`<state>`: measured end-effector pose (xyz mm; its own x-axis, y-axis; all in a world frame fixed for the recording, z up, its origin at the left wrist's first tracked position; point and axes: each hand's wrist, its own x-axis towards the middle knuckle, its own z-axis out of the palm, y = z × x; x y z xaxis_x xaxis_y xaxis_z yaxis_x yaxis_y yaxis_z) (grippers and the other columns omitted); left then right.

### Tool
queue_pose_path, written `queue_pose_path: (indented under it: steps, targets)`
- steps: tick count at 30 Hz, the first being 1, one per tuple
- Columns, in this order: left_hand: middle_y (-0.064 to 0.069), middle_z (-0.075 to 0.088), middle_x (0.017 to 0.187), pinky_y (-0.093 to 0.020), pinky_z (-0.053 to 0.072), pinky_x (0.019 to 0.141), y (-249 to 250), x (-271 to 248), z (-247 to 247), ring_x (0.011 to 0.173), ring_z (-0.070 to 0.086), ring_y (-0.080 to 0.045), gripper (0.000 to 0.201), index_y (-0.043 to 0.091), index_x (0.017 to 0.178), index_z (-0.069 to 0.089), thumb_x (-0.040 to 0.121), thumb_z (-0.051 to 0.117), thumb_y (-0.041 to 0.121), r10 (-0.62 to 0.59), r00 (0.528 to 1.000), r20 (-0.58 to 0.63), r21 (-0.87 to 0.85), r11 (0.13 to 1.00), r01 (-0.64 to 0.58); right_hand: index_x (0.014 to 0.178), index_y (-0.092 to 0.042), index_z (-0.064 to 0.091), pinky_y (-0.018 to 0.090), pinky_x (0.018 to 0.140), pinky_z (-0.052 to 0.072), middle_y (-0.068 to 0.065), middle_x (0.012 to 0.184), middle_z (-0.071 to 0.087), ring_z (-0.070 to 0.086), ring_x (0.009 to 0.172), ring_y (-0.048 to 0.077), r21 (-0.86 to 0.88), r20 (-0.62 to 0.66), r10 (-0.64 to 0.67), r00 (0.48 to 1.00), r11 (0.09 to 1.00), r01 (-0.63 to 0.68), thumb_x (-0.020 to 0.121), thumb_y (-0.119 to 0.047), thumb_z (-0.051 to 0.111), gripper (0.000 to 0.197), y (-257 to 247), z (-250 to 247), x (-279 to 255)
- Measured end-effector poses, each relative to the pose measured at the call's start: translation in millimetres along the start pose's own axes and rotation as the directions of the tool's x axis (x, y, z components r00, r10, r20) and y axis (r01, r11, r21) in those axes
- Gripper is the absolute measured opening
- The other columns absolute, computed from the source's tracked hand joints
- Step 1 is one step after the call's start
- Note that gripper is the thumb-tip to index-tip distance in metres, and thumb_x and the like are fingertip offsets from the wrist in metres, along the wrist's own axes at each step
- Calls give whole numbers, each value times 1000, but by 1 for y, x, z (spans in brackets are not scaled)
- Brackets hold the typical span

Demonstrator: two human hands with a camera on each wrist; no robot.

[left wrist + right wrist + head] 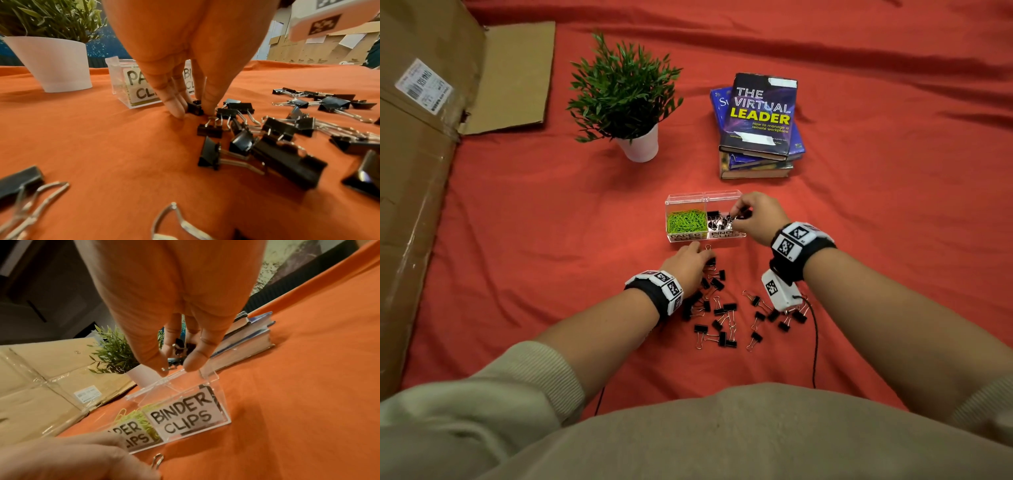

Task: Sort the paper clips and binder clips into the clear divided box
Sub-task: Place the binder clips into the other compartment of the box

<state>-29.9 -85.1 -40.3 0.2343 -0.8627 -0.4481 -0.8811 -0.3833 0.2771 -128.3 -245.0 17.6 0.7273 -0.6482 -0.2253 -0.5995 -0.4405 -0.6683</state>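
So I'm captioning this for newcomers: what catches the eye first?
The green paper clips filling the left compartment of the clear divided box, mid-cloth. Then black binder clips scattered nearer the person, and the right hand over the box's right compartment.

A red-orange cloth (859, 240), creased in long folds, covers the whole counter. Taking the potted plant (625, 92) in its white pot (640, 145) as landmark: to its left lies a large flattened cardboard box (417, 171) with a white shipping label (424, 87) and clear tape; to its right sits a stack of books (758, 126). Beyond the counter's far edge, the left wrist view shows more cardboard panels (320, 50) leaning behind, and a dark blue speckled surface (109, 47) just behind the plant.
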Motion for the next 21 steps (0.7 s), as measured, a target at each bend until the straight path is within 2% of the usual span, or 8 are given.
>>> queue_pose_path:
  steps: [1,3,6,10,13,15,18,21]
  targets:
    - [-10,45,121,-46,53,83,0,0,0,114,49,-30,53,21,137,42,88,54,5,3,1000,3,-3,1000,-3,84,-12,68,26,70,46,-3,83,57,54,76,13,-44,12,-19,1000,999,19,75,-11,69,9,-1,-1,4]
    - [-10,46,118,-45,53,81,1,-1,0,111,51,-30,48,19,132,45,87,54,5,13,1000,-4,-7,1000,-13,92,-14,68,25,74,43,-1,89,51,51,83,15,-120,30,-42,999,992,46,77,-15,69,16,-1,0,7]
    - [-12,45,117,-45,53,81,-1,-1,1,108,52,-31,43,18,128,46,87,53,7,10,1000,-6,-11,1000,-10,101,-20,64,25,78,41,-1,100,42,48,84,14,-161,55,-42,998,986,50,80,-23,69,22,-2,7,-2]
    - [-13,43,115,-44,52,81,-6,-3,-1,98,55,-33,34,16,119,47,87,58,14,-16,1000,12,-49,999,16,100,-16,61,22,78,42,0,107,49,55,92,15,-275,223,-15,975,958,78,84,-20,61,16,-2,35,-34]
    - [-14,43,111,-43,51,76,-8,-5,-2,92,56,-34,32,16,115,45,86,57,12,-31,999,8,-66,997,31,117,-11,54,30,87,48,6,117,46,53,101,21,-364,345,56,937,928,78,84,-26,64,38,4,63,-55]
    - [-14,45,110,-43,50,73,-7,-7,-3,92,56,-35,31,16,115,44,86,54,11,-37,999,3,-44,998,37,123,-10,50,35,89,47,8,120,42,50,107,25,-381,357,43,933,919,104,83,-25,66,45,9,76,-63]
    - [-12,48,111,-41,47,69,-6,-11,-3,95,56,-34,31,18,115,41,87,54,11,-38,999,-10,13,999,38,120,-8,48,36,89,45,9,120,43,48,110,28,-366,335,-3,942,921,133,84,-18,65,42,12,84,-68]
    - [-11,48,112,-40,47,66,-6,-15,-2,96,56,-33,33,19,115,39,86,54,12,-39,999,-16,53,998,40,110,-9,48,36,88,44,8,115,49,50,105,27,-319,324,-6,946,941,115,80,-12,65,35,14,83,-69]
